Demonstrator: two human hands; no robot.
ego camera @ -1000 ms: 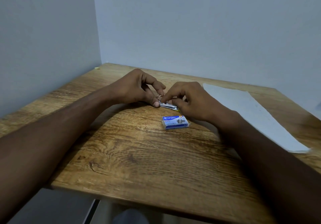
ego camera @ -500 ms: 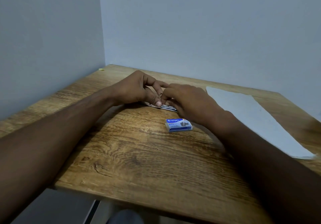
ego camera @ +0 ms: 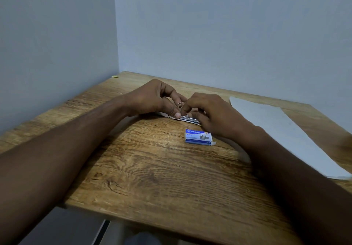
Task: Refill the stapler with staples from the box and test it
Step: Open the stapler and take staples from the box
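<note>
A small metal stapler (ego camera: 187,119) lies flat on the wooden table (ego camera: 152,168), mostly hidden under my two hands. My left hand (ego camera: 154,99) holds its left end, thumb pressed on the metal channel. My right hand (ego camera: 207,111) covers the right end, fingertips pinched over the middle of the stapler; whether they hold staples I cannot tell. The blue and white staple box (ego camera: 199,137) lies just in front of my right hand, its right end flap open.
A white sheet of paper (ego camera: 285,134) lies on the right side of the table, reaching its right edge. Grey walls close the table at the back and left. A tiny yellow scrap (ego camera: 115,76) sits at the far left corner.
My right hand's fingers have shifted slightly left over the stapler's middle, closer to my left thumb. The view has tilted up a little. The staple box has stayed put.
</note>
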